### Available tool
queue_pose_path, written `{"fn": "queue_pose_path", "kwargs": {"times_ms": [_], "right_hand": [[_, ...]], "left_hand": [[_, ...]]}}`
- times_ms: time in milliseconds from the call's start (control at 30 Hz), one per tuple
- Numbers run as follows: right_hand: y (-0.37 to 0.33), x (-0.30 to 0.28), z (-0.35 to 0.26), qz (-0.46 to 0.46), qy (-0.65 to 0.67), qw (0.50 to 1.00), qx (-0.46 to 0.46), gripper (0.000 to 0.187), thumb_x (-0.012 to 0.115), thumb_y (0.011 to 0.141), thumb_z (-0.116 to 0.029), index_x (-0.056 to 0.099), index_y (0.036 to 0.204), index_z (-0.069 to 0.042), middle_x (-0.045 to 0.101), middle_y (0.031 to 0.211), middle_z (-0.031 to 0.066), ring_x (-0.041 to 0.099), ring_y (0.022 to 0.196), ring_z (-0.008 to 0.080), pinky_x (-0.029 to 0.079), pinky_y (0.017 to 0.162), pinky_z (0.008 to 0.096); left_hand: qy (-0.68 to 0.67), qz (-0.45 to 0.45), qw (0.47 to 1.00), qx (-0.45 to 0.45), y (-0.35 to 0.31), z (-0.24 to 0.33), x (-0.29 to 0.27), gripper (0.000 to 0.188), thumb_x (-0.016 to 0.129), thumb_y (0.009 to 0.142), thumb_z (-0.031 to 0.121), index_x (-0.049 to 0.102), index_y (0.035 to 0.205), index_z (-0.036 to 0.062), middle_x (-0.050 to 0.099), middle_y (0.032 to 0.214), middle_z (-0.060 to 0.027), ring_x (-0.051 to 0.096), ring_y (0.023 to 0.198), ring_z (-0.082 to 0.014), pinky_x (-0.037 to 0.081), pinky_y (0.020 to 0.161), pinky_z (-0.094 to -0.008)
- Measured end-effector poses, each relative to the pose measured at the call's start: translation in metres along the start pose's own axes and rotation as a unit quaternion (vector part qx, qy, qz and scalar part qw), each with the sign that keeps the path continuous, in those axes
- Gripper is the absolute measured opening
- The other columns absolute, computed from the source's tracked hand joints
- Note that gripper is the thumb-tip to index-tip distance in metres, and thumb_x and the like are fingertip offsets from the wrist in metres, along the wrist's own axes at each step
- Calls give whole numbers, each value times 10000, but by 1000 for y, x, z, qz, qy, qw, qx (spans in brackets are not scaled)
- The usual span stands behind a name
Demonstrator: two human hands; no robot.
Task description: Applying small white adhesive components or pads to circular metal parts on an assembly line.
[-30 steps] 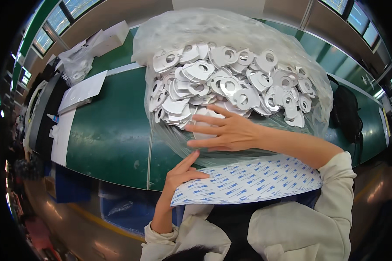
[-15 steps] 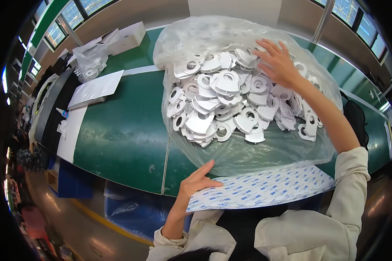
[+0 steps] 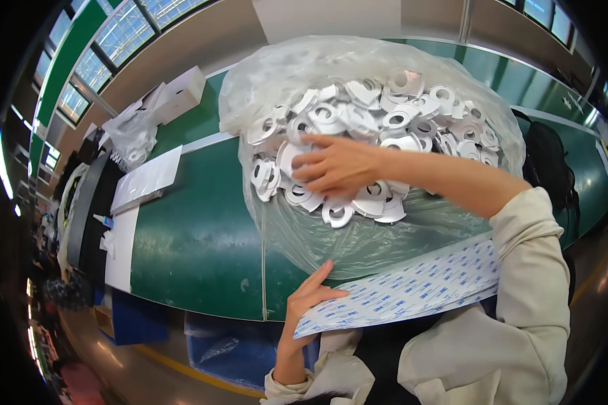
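Where the right hand (image 3: 338,169) is: over the left and near part of the heap, reaching in from the right, palm turned down toward the white pieces (image 3: 357,120); touch cannot be told, as the fingers blur.
Right fingers: a little spread and bent, pointing left; whether they pinch a piece, I cannot tell.
White pieces: flat, curved, each with a round hole, piled loosely on one another; some lie beneath the right hand, others beyond it, to its right, and just on its near side.
Clear plastic bag (image 3: 412,233): under and around the heap, bunched up behind it, its near part spread flat toward the person.
Left hand (image 3: 307,302): at the left end of the patterned sheets (image 3: 405,283), near the bag's near edge; forefinger stretched forward, thumb apart from it and along the sheets' upper edge; the other fingers are hidden, so I cannot tell how firmly they hold.
Patterned sheets: white with blue print, layered, slanting along the table's near edge, between the person's body and the bag.
Green table (image 3: 189,236): under the bag; a white box (image 3: 182,94) and a white packet (image 3: 145,179) to the left, a black bag (image 3: 547,158) to the right.
Blue bin (image 3: 223,354): below the table's near edge.
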State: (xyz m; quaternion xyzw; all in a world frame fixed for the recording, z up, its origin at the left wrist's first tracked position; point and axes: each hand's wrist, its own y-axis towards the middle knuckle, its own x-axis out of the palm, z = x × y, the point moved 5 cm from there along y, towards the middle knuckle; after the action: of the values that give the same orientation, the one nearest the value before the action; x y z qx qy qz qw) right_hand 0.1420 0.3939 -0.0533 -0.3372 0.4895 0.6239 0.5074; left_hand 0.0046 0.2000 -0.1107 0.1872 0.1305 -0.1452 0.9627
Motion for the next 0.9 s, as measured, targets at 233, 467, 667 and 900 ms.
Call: {"fn": "queue_pose_path", "kwargs": {"times_ms": [233, 467, 667, 900], "right_hand": [[-101, -48, 90, -52, -48, 977, 201, 234, 575, 876, -266, 626, 1087, -179, 446, 1398, 84, 365, 1333, 269, 213, 1131, 472], [-135, -71, 92, 29, -26, 930, 366, 330, 605, 871, -287, 634, 1181, -178, 484, 1362, 84, 410, 1276, 279, 275, 1072, 455], [-96, -71, -19, 8, 145, 954, 262, 310, 643, 852, -224, 623, 1157, -175, 448, 1381, 99, 461, 1224, 278, 373, 1004, 456], [-97, -14, -62, 6, 109, 991, 79, 319, 520, 917, -401, 575, 1185, -238, 442, 1388, 52, 394, 1305, 260, 233, 1107, 517]], "left_hand": [[-48, 2, 997, -57, 0, -3, 0, 294, 681, 772, 221, 706, 914, -35, 516, 1268, -317, 630, 987, -242, 467, 851, -299], [-79, 16, 995, -63, 5, -1, 0, 298, 664, 826, 248, 704, 947, -21, 526, 1261, -309, 552, 1180, -306, 437, 936, -318], [-47, 25, 996, -70, -3, -3, -6, 307, 667, 829, 256, 702, 946, -26, 537, 1257, -294, 548, 1182, -306, 429, 949, -332], [-102, 0, 993, -66, -4, -5, 0, 364, 652, 849, 295, 693, 946, -53, 501, 1291, -304, 518, 1207, -341, 409, 977, -359]]}}
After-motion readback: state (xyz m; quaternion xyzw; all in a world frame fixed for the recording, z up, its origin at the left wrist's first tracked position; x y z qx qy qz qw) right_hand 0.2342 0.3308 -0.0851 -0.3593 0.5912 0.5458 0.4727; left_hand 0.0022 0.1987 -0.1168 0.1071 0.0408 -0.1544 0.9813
